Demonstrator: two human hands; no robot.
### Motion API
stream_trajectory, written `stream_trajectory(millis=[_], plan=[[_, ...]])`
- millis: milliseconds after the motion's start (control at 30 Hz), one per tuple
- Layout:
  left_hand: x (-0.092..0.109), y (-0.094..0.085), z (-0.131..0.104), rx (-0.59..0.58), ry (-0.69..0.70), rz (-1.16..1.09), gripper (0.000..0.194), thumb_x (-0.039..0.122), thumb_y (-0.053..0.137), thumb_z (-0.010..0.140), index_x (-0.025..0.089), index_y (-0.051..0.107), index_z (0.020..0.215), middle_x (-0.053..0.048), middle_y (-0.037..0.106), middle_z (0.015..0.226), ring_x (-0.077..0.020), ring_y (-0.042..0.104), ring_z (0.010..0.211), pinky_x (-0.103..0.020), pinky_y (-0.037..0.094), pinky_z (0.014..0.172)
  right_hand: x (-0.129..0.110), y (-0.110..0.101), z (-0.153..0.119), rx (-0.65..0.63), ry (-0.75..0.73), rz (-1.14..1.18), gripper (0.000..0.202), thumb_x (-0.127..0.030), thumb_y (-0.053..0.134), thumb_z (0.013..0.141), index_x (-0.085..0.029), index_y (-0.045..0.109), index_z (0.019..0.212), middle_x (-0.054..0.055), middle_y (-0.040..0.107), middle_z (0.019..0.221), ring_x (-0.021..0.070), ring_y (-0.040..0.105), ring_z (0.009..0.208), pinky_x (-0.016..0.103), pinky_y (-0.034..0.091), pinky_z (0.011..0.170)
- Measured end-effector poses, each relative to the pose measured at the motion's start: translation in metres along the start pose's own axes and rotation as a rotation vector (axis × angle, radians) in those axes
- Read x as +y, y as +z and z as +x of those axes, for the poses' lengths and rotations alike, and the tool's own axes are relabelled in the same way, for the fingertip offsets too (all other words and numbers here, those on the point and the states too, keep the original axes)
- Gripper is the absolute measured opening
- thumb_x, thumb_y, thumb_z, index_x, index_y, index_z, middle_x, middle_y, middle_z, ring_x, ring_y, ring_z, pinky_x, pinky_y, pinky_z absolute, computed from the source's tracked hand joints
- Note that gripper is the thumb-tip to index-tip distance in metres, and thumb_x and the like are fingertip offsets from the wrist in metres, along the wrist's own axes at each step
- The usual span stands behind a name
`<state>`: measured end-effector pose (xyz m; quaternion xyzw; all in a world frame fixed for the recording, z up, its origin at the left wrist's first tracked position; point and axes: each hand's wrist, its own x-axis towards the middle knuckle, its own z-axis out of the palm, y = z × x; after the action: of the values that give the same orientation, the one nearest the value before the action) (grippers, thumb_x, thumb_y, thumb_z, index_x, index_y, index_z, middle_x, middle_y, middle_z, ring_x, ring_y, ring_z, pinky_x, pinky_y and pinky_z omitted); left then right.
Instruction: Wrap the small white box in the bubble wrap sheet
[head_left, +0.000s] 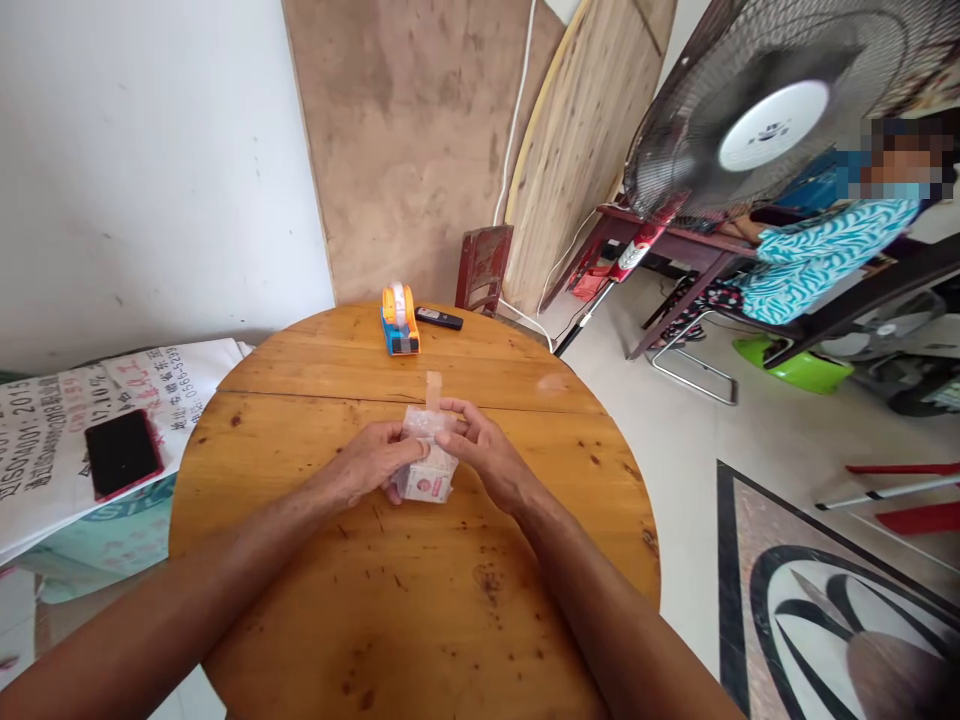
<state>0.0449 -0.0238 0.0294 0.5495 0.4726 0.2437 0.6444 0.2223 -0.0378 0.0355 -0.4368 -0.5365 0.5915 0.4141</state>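
Observation:
Between my two hands, over the middle of the round wooden table (300,420), is a small white box (429,486) with red print on its near face. Clear bubble wrap (420,424) covers the upper part of it. A strip of tape (433,386) sticks up from the wrap's far edge. My left hand (367,462) grips the box from the left, its thumb across the top. From the right, my right hand (487,448) is closed around the wrapped box, with its fingers near the tape strip. Some fingertips are hidden behind the box.
An orange and blue tape dispenser (400,332) and a black remote-like device (441,318) stand near the table's far edge. A phone (124,455) lies on printed sacks at left. At right are a large fan (750,120) and a seated person (817,255).

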Motion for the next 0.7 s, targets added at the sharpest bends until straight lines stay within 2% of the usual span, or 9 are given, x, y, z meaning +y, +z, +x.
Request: stream_trajectory(millis=[100, 167, 300, 433, 567, 700], plan=[[-0.004, -0.003, 0.002, -0.016, 0.025, -0.021, 0.035, 0.038, 0.061, 0.074, 0.015, 0.065, 0.099, -0.002, 0.065, 0.070, -0.0145, 0.060, 0.056, -0.023, 0.050, 0.040, 0.003, -0.001, -0.007, -0.136, -0.022, -0.019, 0.097, -0.037, 0.082, 0.066, -0.025, 0.027, 0.145, 0.010, 0.061, 0.126, 0.0223, 0.061, 0.111, 0.035, 0.050, 0.091], [-0.006, -0.006, 0.001, -0.036, 0.037, -0.032, 0.037, 0.040, 0.059, 0.077, 0.015, 0.065, 0.103, -0.002, 0.065, 0.071, -0.0147, 0.060, 0.056, -0.024, 0.051, 0.041, 0.005, 0.001, -0.011, -0.129, -0.043, -0.095, 0.107, -0.033, 0.084, 0.065, -0.026, 0.019, 0.150, 0.011, 0.059, 0.128, 0.0220, 0.061, 0.112, 0.036, 0.050, 0.092], [-0.008, -0.012, -0.001, -0.064, 0.119, 0.016, 0.041, 0.047, 0.056, 0.084, 0.015, 0.067, 0.106, -0.003, 0.068, 0.077, -0.0160, 0.062, 0.062, -0.025, 0.051, 0.049, 0.009, 0.004, -0.010, -0.015, -0.033, -0.116, 0.105, -0.033, 0.083, 0.066, -0.023, 0.022, 0.150, 0.010, 0.063, 0.119, 0.0226, 0.064, 0.103, 0.036, 0.053, 0.086], [-0.006, -0.015, -0.003, -0.172, 0.272, -0.096, 0.049, 0.049, 0.065, 0.082, 0.014, 0.065, 0.117, -0.008, 0.072, 0.103, -0.0226, 0.067, 0.093, -0.030, 0.053, 0.078, 0.008, 0.003, -0.008, 0.024, -0.002, 0.039, 0.102, -0.033, 0.085, 0.064, -0.022, 0.027, 0.147, 0.010, 0.066, 0.117, 0.0218, 0.066, 0.102, 0.036, 0.053, 0.089], [-0.009, -0.015, -0.001, -0.274, 0.224, -0.265, 0.057, 0.040, 0.077, 0.075, 0.015, 0.062, 0.124, -0.010, 0.071, 0.112, -0.0245, 0.066, 0.101, -0.034, 0.051, 0.087, 0.008, 0.002, -0.009, 0.040, 0.025, 0.043, 0.104, -0.036, 0.086, 0.062, -0.020, 0.028, 0.147, 0.009, 0.069, 0.111, 0.0229, 0.067, 0.101, 0.037, 0.053, 0.089], [-0.016, -0.013, 0.003, -0.266, 0.193, -0.384, 0.050, 0.035, 0.079, 0.074, 0.016, 0.066, 0.118, -0.009, 0.073, 0.109, -0.0224, 0.068, 0.097, -0.033, 0.050, 0.088, 0.010, 0.003, -0.011, 0.053, -0.019, -0.038, 0.095, -0.042, 0.081, 0.069, -0.020, 0.030, 0.146, 0.010, 0.069, 0.113, 0.0234, 0.068, 0.098, 0.037, 0.054, 0.085]])
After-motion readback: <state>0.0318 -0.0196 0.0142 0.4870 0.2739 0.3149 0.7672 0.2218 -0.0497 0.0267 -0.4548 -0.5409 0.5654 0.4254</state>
